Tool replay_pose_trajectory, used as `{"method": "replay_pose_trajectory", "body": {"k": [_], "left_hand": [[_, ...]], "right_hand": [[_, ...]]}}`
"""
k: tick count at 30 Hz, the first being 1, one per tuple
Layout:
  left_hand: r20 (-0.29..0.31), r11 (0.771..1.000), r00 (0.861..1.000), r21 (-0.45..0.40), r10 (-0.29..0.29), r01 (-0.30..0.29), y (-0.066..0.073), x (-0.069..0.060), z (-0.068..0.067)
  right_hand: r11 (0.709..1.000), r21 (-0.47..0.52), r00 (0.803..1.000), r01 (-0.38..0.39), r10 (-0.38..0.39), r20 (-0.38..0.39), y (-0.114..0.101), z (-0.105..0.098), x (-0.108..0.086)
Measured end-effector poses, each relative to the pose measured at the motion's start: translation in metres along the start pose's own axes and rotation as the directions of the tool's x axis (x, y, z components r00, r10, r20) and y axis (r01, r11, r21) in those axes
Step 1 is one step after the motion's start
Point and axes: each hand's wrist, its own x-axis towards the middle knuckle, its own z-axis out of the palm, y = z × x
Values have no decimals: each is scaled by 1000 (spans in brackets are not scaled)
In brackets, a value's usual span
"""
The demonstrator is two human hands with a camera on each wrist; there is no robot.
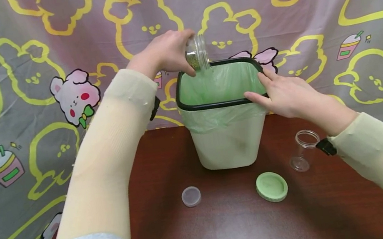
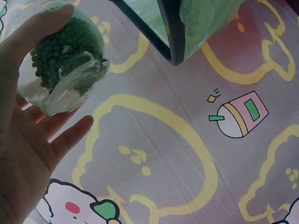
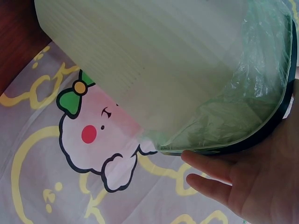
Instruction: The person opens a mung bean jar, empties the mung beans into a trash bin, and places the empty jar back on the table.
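Observation:
My left hand grips a clear jar tipped on its side above the left back of a trash bin. Small round green grains, like mung beans, lie inside the jar. Its mouth faces right, over the bin's opening. A green plastic bag lines the bin and folds over outside under the black rim. At the bin's right corner, my right hand rests on the rim with thumb and fingers spread and fairly straight. In the right wrist view, its fingertips touch the rim's edge.
Below the right wrist stands a second clear jar, lidless. In front of the bin lie a translucent lid and a light green lid on the brown table. A patterned cloth hangs right behind the bin.

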Motion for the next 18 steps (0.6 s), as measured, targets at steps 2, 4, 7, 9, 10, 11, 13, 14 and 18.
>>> {"method": "replay_pose_trajectory", "body": {"k": [2,4,7,9,10,11,13,14,18], "left_hand": [[-50,1000,999,-2,7,-7,1,0,-2],[-94,1000,996,-11,13,-14,2,-1,-4],[-82,1000,996,2,20,-20,4,-1,-6],[-39,1000,999,15,27,-27,5,0,-7],[-12,999,1000,25,26,-26,6,0,-6],[1,999,1000,34,27,-27,6,0,-6],[12,999,1000,38,21,-22,6,0,-5],[12,999,1000,36,17,-18,6,0,-4],[5,999,1000,33,14,-14,5,0,-4]], "right_hand": [[1000,1,1000,1,-1,-2,0,0,0],[1000,3,1000,2,-2,-4,0,0,0],[1000,3,1000,3,-3,-6,0,0,0],[1000,2,1000,3,-3,-6,0,-1,0],[1000,3,1000,2,-2,-4,0,-1,0],[1000,5,1000,2,-2,-1,0,-1,0],[1000,7,1000,1,-1,4,0,-1,0],[1000,8,1000,3,-3,6,0,-1,0],[1000,7,1000,4,-4,9,0,-1,0]]}}
